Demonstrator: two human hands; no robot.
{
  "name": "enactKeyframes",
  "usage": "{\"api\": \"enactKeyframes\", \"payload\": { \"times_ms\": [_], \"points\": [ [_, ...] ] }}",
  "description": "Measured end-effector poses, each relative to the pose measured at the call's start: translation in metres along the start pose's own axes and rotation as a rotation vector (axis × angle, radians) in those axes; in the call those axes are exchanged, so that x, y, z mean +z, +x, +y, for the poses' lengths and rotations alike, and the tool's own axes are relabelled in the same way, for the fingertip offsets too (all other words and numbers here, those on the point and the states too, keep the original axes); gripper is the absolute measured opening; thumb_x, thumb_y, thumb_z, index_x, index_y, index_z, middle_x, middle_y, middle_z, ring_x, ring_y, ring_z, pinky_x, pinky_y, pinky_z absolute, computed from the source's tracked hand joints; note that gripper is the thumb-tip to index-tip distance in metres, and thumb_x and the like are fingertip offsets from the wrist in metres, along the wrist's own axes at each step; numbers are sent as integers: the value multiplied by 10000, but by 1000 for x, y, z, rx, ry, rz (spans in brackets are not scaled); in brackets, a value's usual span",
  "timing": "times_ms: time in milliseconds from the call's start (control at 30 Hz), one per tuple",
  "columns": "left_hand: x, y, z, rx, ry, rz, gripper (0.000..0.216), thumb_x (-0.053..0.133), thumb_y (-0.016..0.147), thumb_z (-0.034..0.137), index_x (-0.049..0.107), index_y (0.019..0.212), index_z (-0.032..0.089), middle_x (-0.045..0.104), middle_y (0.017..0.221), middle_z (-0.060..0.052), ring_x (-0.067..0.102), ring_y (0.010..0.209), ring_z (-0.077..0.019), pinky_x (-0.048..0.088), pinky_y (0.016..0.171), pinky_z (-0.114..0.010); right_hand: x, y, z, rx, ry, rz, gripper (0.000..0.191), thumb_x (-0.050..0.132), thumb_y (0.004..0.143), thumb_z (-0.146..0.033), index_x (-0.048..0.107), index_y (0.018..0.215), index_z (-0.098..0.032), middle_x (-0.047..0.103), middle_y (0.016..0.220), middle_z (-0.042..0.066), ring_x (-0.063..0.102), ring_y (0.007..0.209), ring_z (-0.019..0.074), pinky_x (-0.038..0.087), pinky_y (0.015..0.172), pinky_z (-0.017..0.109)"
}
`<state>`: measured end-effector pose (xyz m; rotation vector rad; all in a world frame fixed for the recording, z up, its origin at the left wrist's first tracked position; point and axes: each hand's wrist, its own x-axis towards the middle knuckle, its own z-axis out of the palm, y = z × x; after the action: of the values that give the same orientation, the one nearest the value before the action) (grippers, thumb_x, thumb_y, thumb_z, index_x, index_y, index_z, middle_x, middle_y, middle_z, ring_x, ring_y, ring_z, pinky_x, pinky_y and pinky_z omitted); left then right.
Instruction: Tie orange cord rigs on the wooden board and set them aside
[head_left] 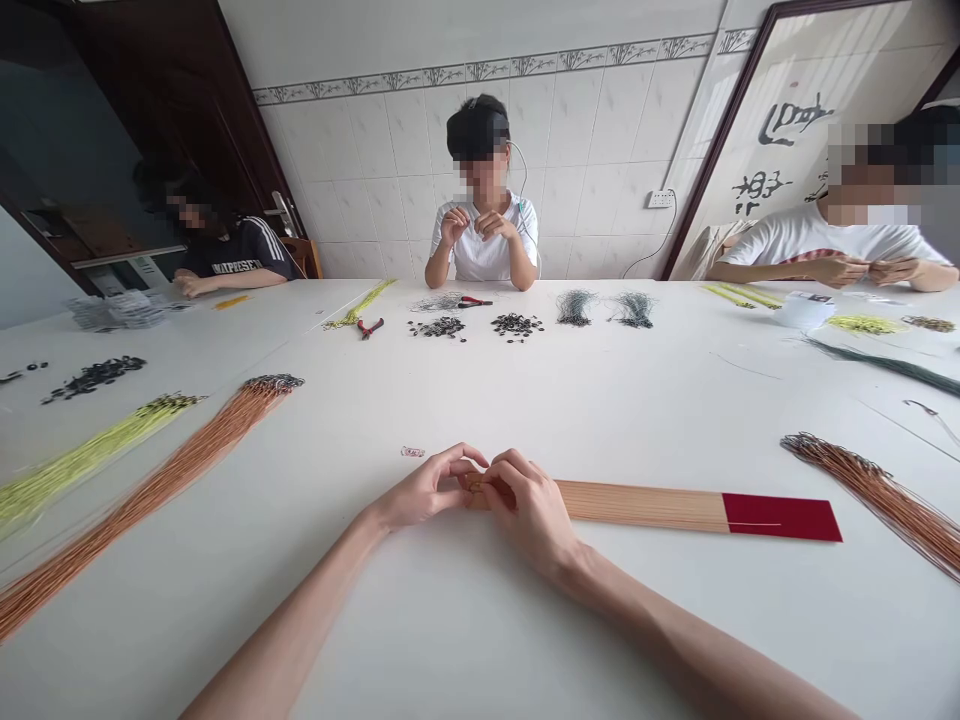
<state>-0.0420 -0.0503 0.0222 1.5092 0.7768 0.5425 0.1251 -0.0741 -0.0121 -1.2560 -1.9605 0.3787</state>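
Note:
A long flat red strip point(784, 517) lies on the white table, much of its length covered with fine orange-tan lines point(645, 505). At its left end my left hand point(427, 490) is curled, thumb and index finger bent around that end. My right hand point(532, 505) lies over the strip close beside it, fingers pinched together at the same end. Between the fingertips a tiny loop shows, too small to make out. The right hand hides part of the strip. A small printed packet point(412, 452) is just beyond my left hand.
Orange line bundles lie left point(225, 435) and right point(870, 480), with a yellow bundle point(105, 440) farther left. Across the table are black small parts point(517, 325), red-handled pliers point(370, 328) and dark wire bundles point(576, 308). A co-worker point(484, 230) sits opposite, others at both sides.

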Motion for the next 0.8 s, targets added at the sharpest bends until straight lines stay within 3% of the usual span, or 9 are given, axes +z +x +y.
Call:
{"api": "enactKeyframes", "payload": {
  "times_ms": [500,800],
  "points": [
    [-4,-2,2,-16,104,20,238,495,788,189,479,1018,246,575,895,-14,515,850,-153,402,791,-297,-2,0,0,-5,15,8,168,439,819,-112,565,736,-187,550,775,4,474,611,88,362,569,216],
    [-10,2,-9,82,110,193,207,456,728,104,514,899,205,554,821,-12,523,813,-154,400,770,-299,-5,-1,-1,10,12,-7,164,451,801,-108,556,703,-187,554,778,6,454,595,89,353,538,213]
  ]
}}
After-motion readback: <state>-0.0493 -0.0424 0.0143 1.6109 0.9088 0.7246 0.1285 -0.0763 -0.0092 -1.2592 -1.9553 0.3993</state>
